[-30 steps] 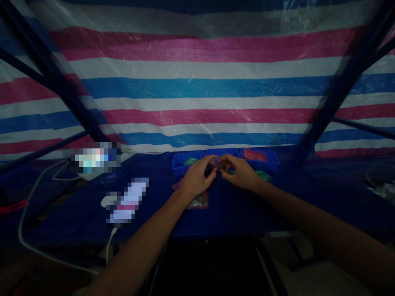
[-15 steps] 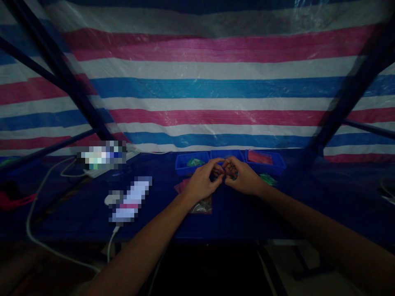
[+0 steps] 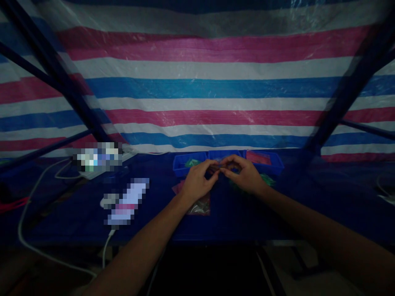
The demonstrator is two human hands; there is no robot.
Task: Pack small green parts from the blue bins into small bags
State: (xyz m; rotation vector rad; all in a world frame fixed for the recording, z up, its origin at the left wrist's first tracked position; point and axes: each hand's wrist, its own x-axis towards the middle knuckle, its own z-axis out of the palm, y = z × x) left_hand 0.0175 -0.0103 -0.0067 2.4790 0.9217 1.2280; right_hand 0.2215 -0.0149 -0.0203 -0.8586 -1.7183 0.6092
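My left hand (image 3: 197,181) and my right hand (image 3: 243,174) meet fingertip to fingertip above the dark blue table (image 3: 77,213), both pinched on something tiny that the dim light hides. Just behind them stand three blue bins in a row: the left bin (image 3: 182,162) holds green pieces, the middle bin (image 3: 220,154) is mostly hidden by my fingers, the right bin (image 3: 262,158) holds red pieces. A clear packet (image 3: 200,207) lies under my left wrist. Green pieces (image 3: 267,179) lie by my right wrist.
A striped pink, white and blue tarp (image 3: 197,82) hangs behind the table. Dark frame bars (image 3: 55,74) slant at both sides. A white cable (image 3: 24,222) loops at the left near blurred-out items (image 3: 125,203). The table's front edge runs below my forearms.
My hands stay together at the bins with only small finger shifts. The view has moved slightly.
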